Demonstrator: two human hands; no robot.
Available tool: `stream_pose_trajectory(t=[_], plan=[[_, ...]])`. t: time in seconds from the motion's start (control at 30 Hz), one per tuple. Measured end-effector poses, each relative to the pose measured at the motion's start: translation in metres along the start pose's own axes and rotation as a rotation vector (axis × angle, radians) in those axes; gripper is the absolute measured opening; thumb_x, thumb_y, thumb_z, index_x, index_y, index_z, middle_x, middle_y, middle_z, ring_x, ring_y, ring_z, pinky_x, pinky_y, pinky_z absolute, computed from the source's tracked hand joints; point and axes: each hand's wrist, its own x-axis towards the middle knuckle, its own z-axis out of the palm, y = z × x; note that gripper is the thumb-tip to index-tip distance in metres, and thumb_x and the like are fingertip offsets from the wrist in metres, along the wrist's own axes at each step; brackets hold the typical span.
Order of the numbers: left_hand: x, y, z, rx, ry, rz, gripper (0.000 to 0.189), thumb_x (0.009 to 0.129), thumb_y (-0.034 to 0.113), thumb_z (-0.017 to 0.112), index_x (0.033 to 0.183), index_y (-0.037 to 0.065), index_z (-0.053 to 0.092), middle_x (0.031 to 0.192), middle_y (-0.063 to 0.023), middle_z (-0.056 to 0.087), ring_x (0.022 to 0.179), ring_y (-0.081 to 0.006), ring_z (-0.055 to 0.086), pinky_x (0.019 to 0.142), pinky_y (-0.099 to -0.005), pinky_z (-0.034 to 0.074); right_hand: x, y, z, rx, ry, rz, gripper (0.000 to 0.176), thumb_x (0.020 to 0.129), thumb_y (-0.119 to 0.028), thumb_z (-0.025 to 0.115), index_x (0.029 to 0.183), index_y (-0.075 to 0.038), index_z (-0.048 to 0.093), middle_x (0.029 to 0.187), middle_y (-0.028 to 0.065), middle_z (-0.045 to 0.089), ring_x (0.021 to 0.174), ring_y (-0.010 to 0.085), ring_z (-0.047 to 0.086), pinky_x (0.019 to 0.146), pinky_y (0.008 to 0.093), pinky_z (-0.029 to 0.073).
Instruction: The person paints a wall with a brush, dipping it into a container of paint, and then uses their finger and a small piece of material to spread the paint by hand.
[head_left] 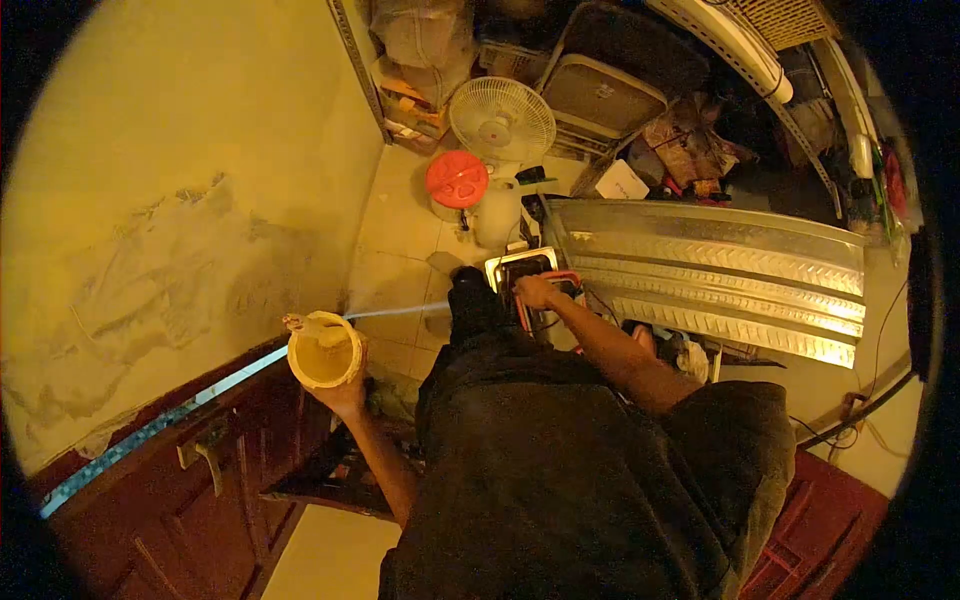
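My left hand (347,398) grips a round cream-coloured tub (302,372) from below and the side, holding it up in front of the wall. Its rim is rough and crusted, and a pale lumpy piece (297,323) shows at the far edge. Down by the floor, my right hand (536,291) has its fingers curled at a red-edged box (570,279), just below a metal-rimmed tray (549,257). What those fingers hold is too small and dark to make out.
Ahead stand a red-lidded container (457,179), a whitish jug (497,213) and a fan (502,118). Ridged metal sheets (720,275) lie to the right. A dark red door (235,480) with a handle is at left, beneath a patched yellow wall (200,240).
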Motion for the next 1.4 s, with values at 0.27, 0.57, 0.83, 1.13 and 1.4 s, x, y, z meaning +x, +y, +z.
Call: stream_pose_trajectory(t=[0.27, 0.57, 0.83, 1.13, 1.4], plan=[[0.004, 0.016, 0.009, -0.434, 0.038, -0.249, 0.093, 0.06, 0.023, 0.091, 0.136, 0.001, 0.04, 0.134, -0.0142, 0.05, 0.119, -0.0271, 0.052, 0.102, -0.0418, 0.043, -0.009, 0.06, 0.056, 0.053, -0.009, 0.22, 0.034, 0.088, -0.031, 0.054, 0.093, 0.002, 0.063, 0.086, 0.0258, 0.063, 0.084, 0.042, 0.061, 0.075, 0.0504, 0.047], [-0.001, 0.019, 0.009, -0.327, -0.069, -0.207, 0.089, 0.064, 0.016, 0.088, 0.137, 0.003, 0.039, 0.134, -0.0142, 0.049, 0.117, -0.0271, 0.052, 0.098, -0.0434, 0.046, -0.025, 0.048, 0.069, 0.153, -0.001, 0.249, 0.034, 0.088, -0.032, 0.055, 0.09, 0.002, 0.062, 0.081, 0.0239, 0.062, 0.079, 0.0375, 0.059, 0.071, 0.0482, 0.046], [-0.008, 0.013, -0.009, -1.675, 0.31, -0.948, 0.084, 0.062, 0.018, 0.089, 0.133, 0.005, 0.046, 0.135, -0.0135, 0.05, 0.123, -0.0287, 0.05, 0.103, -0.0436, 0.042, 0.027, 0.058, 0.058, 0.034, -0.116, 0.088, 0.035, 0.088, -0.032, 0.056, 0.088, 0.002, 0.062, 0.077, 0.0222, 0.061, 0.074, 0.0335, 0.058, 0.067, 0.0462, 0.046], [0.014, 0.046, 0.008, -0.274, 0.64, -0.163, 0.088, 0.055, 0.034, 0.093, 0.126, 0.003, 0.052, 0.123, -0.0106, 0.059, 0.114, -0.0221, 0.057, 0.098, -0.0379, 0.046, 0.322, -0.098, -0.079, -0.544, -0.626, -0.538, 0.035, 0.088, -0.034, 0.057, 0.086, 0.002, 0.062, 0.072, 0.0203, 0.06, 0.069, 0.0291, 0.057, 0.063, 0.0439, 0.045], [0.01, 0.146, 0.015, 0.231, 1.457, -0.292, 0.08, 0.053, 0.028, 0.093, 0.12, 0.003, 0.056, 0.115, -0.009, 0.063, 0.105, -0.0176, 0.059, 0.094, -0.0342, 0.046, 0.467, -0.331, 0.0, -1.355, -1.171, -1.085, 0.036, 0.088, -0.034, 0.058, 0.083, 0.001, 0.061, 0.068, 0.0187, 0.059, 0.064, 0.0251, 0.055, 0.059, 0.0419, 0.044]])
